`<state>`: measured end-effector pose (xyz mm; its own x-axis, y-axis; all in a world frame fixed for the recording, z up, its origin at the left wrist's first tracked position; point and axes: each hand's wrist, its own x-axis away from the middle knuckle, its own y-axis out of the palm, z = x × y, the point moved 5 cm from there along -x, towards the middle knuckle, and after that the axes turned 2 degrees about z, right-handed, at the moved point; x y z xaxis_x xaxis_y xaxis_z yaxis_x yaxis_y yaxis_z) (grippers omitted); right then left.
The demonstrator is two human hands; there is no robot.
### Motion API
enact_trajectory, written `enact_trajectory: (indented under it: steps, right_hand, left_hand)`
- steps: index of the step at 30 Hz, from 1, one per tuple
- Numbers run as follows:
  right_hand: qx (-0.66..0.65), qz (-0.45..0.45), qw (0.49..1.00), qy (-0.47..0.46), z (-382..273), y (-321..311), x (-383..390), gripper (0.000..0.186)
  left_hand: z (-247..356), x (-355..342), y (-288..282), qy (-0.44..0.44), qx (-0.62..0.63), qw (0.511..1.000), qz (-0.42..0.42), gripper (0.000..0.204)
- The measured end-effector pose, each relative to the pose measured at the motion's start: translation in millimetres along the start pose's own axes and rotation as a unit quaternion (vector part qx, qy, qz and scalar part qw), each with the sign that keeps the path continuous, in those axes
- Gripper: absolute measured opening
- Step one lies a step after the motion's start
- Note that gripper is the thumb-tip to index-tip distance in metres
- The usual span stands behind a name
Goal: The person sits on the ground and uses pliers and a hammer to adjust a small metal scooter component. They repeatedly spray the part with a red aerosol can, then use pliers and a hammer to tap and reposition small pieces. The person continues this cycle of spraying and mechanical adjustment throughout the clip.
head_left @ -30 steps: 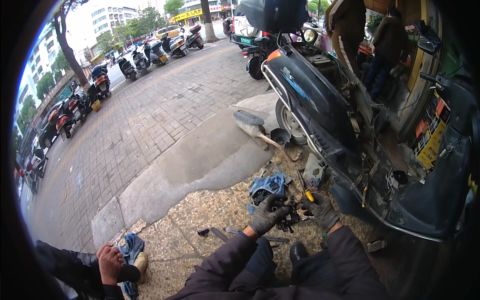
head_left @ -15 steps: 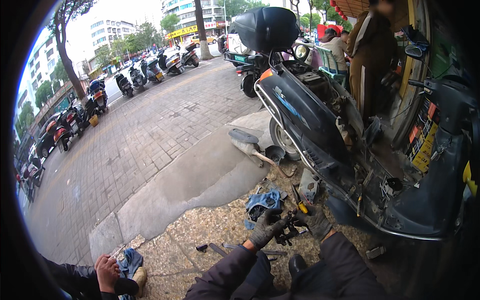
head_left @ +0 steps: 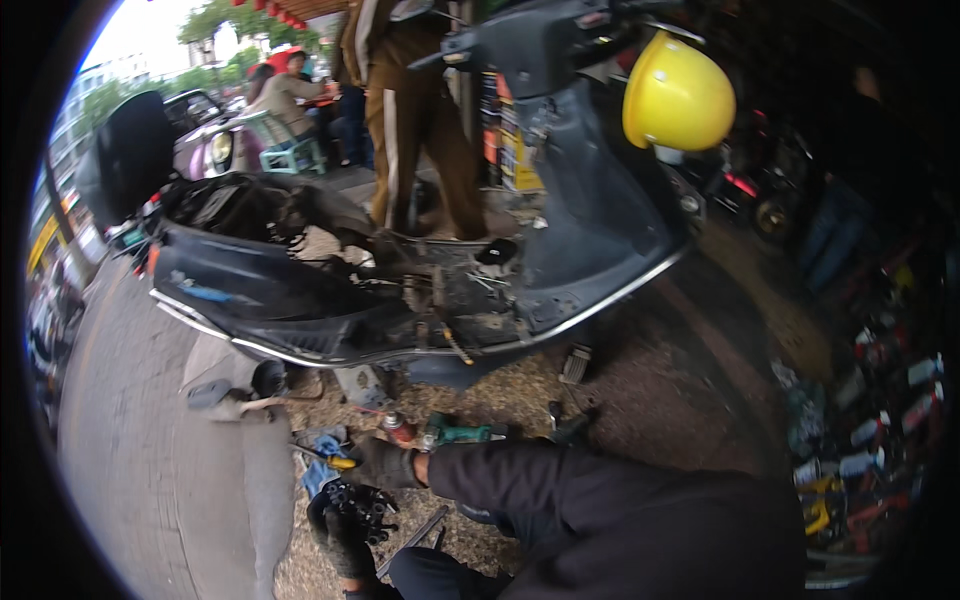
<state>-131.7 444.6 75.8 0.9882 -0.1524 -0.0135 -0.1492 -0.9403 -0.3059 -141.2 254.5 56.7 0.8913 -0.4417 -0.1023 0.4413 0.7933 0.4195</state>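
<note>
My right hand (head_left: 388, 465), in a dark grey glove, is closed on a yellow-handled tool (head_left: 341, 463), apparently pliers, with its metal end pointing left. My gloved left hand (head_left: 335, 530) grips a black metal assembly (head_left: 366, 508) with several bolts and fittings, just below the right hand. A crumpled blue rag (head_left: 316, 474) lies beside them on the speckled pavement. Beyond my right forearm lie a green power tool (head_left: 460, 434) and a red-and-silver can (head_left: 398, 430). Metal bars (head_left: 425, 530) lie under the hands.
A partly dismantled dark scooter (head_left: 250, 270) spans the view, a yellow helmet (head_left: 672, 95) hanging from its front. A muffler (head_left: 210, 395) lies at left. A person in brown trousers (head_left: 420, 140) stands behind; seated people (head_left: 285, 100) are farther back. Tools and bottles (head_left: 870, 430) crowd the right.
My view has swung sharply to the right, so the scooter and hands appear farther left and the helmet and tool pile have come in. Both hands keep hold of the same things.
</note>
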Motion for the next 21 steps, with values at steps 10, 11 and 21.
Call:
enact_trajectory:
  steps: [10, 11, 21]
  right_hand:
    - [0.038, 0.046, 0.996, 0.062, -17, -12, 9, 0.023]
    - [0.020, 0.047, 0.997, 0.060, -18, -11, 9, 0.021]
    - [0.019, -0.041, 0.998, 0.037, -28, -9, 12, 0.028]
  left_hand:
    - [-21, -16, -13, -0.036, -0.077, 0.996, 0.002, 0.048]
    - [-17, -14, -13, -0.040, -0.120, 0.992, 0.007, 0.051]
    - [-8, -4, -7, -0.005, -0.106, 0.992, 0.074, 0.030]
